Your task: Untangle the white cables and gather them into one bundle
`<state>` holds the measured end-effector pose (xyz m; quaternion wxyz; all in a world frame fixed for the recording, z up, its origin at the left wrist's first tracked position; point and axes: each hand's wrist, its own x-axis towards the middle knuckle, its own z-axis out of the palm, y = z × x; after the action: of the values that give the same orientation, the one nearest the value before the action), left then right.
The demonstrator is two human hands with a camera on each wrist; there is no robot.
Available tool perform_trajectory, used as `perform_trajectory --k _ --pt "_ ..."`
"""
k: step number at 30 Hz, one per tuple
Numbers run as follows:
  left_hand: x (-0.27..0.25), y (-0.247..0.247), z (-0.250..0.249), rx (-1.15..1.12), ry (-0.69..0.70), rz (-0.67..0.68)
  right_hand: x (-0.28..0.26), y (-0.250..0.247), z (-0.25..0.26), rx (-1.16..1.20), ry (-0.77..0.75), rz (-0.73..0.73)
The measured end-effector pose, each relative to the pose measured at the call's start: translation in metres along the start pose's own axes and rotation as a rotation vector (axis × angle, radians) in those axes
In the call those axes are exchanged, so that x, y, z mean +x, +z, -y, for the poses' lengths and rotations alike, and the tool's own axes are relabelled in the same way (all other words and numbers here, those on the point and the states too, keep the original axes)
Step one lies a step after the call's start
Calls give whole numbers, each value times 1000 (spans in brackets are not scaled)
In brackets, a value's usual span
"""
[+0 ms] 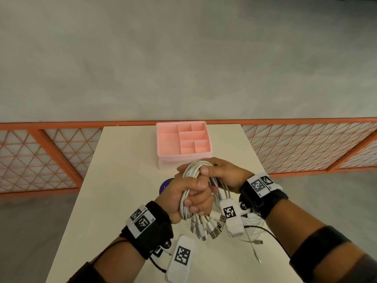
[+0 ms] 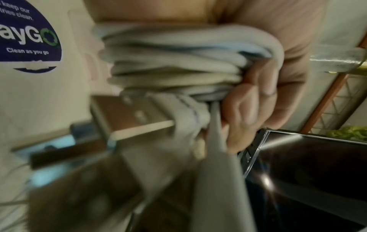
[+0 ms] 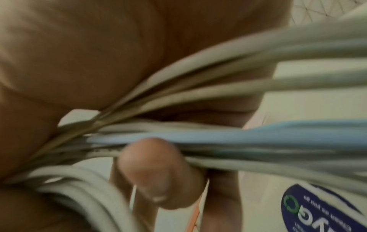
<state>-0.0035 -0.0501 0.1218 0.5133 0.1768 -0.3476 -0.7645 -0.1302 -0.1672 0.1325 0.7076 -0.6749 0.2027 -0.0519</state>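
**Cables Mostly Bundled, Stray Strand Remaining**

Nearly finished, by the look of it. White cables gathered into one folded hank, held in the air above the table, just in front of the pink organiser tray. Left hand wrapped tight around the lower half of the hank, fingers curled over the strands, thumb on top. Right hand clamped on the looped top end nearest the tray, thumb pressing the strands against the palm. USB plugs fanning out together below the left fist, on the side away from the tray. No visible knots in the gripped part, though blur in both wrist views hides detail. Still loose: a thin white cable lying on the table, well short of the tray, below the right wrist; unclear whether part of the set. Probably left: collecting that strand, squaring up the hank.
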Motion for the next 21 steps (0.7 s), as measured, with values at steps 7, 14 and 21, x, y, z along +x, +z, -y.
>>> perform_trajectory --k 7,14,21 --pt "-1 -12 -3 -66 18 6 0 7 13 -55 -76 -70" --pt "-8 -36 -3 241 2 -292 2 6 -3 -214 -51 -210" --pt "-8 -41 3 320 73 -502 9 3 -9 -244 -44 -303"
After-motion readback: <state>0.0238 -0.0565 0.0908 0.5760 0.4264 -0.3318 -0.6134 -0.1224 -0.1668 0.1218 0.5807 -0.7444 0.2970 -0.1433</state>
